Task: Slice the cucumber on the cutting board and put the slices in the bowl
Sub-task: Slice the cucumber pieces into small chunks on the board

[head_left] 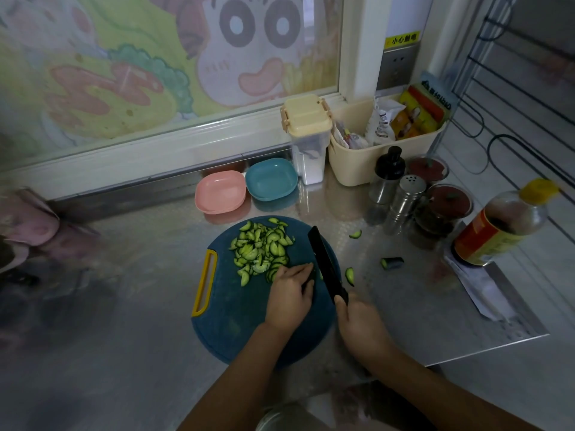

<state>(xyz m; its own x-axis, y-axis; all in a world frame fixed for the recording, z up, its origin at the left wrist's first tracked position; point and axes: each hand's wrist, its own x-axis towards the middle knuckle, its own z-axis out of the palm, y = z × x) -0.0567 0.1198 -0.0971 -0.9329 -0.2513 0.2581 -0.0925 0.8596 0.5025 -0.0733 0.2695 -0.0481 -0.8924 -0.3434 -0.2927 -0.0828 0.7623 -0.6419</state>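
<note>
At frame centre my left grip (289,293) curls onto the near-hidden cucumber stub (320,274) to steady it, my right grip (357,318) clamped round the knife (326,262) for slicing.

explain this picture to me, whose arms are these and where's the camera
There is no machine here: a person is working with bare hands, and the one camera sits on their head, looking forward and down. That is why the arms come in from the bottom. The right hand grips a black knife. The left hand holds what looks like the last piece of cucumber beside the blade. Both are over a round blue board on a steel counter. A heap of slices lies on the board; a few bits have landed on the counter. A pink bowl and a blue bowl sit behind the board, holding no slices.
</note>
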